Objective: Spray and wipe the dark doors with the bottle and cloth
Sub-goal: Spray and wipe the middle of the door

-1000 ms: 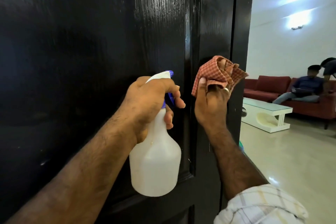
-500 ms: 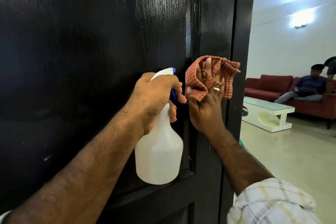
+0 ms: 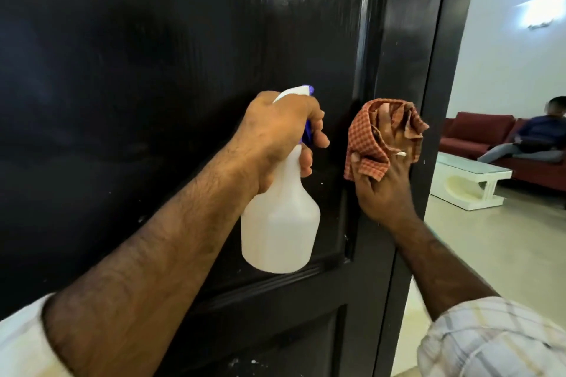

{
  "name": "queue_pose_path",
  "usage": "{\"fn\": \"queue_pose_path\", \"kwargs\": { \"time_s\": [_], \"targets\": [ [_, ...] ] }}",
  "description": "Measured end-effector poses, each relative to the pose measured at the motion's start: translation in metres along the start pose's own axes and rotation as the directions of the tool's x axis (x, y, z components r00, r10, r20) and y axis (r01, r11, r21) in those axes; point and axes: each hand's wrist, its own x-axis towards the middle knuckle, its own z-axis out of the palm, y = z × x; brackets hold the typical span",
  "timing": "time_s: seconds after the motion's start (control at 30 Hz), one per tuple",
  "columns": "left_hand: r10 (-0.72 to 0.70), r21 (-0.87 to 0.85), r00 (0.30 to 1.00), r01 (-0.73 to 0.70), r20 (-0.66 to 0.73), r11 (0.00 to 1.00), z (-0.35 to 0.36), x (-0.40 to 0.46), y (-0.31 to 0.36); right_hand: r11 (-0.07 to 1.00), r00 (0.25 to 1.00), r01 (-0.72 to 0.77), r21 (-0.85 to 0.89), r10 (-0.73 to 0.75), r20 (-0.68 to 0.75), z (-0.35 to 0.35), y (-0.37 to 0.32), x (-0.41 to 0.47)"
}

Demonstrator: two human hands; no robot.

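Since half a second ago, the cloth (image 3: pixel 379 138) has been carried rightward away from the bottle (image 3: pixel 280 223), and is pressed to the door (image 3: pixel 153 70) stile by the right hand (image 3: pixel 384 184), whose fingers are wrapped in it. The bottle, unlabelled, is gripped at its neck by the left hand (image 3: pixel 281 135), nozzle toward the door panel. Beyond the door edge, a red sofa (image 3: pixel 481 131) with a seated person (image 3: pixel 533 141) and a white table (image 3: pixel 471 184) are seen.
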Motion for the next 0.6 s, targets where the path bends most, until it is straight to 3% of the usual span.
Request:
{"fn": "queue_pose_path", "kwargs": {
  "time_s": [0.07,0.17,0.23,0.3,0.4,0.43,0.5,0.57,0.6],
  "targets": [
    [-0.005,0.005,1.000,0.005,-0.007,1.000,-0.004,0.000,-0.001,0.998,1.000,0.030,-0.052,-0.030,-0.007,-0.003,0.013,0.011],
    [0.003,-0.006,1.000,-0.003,-0.020,1.000,-0.003,0.003,-0.002,0.976,0.974,-0.215,0.019,0.216,-0.070,0.005,0.005,0.053],
    [0.004,-0.014,0.999,-0.004,-0.037,1.000,-0.001,0.004,-0.001,0.948,0.948,-0.303,0.095,0.310,-0.069,0.011,-0.008,0.065],
    [0.002,-0.013,0.999,-0.002,-0.039,1.000,0.002,0.005,-0.001,0.960,0.966,-0.256,0.110,0.258,-0.003,0.009,-0.009,0.049],
    [-0.003,0.004,0.999,0.003,-0.036,1.000,0.003,0.006,-0.001,0.999,0.997,0.052,0.008,-0.053,0.061,-0.008,0.011,0.011],
    [-0.001,0.010,0.999,0.001,-0.038,1.000,0.003,0.007,-0.001,0.996,0.994,0.087,0.007,-0.088,0.065,-0.013,0.016,0.010],
    [0.003,0.014,0.999,-0.002,-0.048,1.000,0.005,0.007,-0.001,0.993,0.996,-0.085,0.085,0.086,-0.013,-0.012,0.018,0.028],
    [0.006,0.014,0.999,-0.005,-0.051,1.000,0.006,0.006,-0.003,0.907,0.923,-0.357,0.224,0.379,-0.063,-0.003,0.005,0.061],
    [0.003,0.014,0.999,-0.003,-0.049,1.000,0.006,0.005,-0.005,0.873,0.890,-0.427,0.235,0.452,-0.061,0.000,-0.005,0.072]
  ]
}}
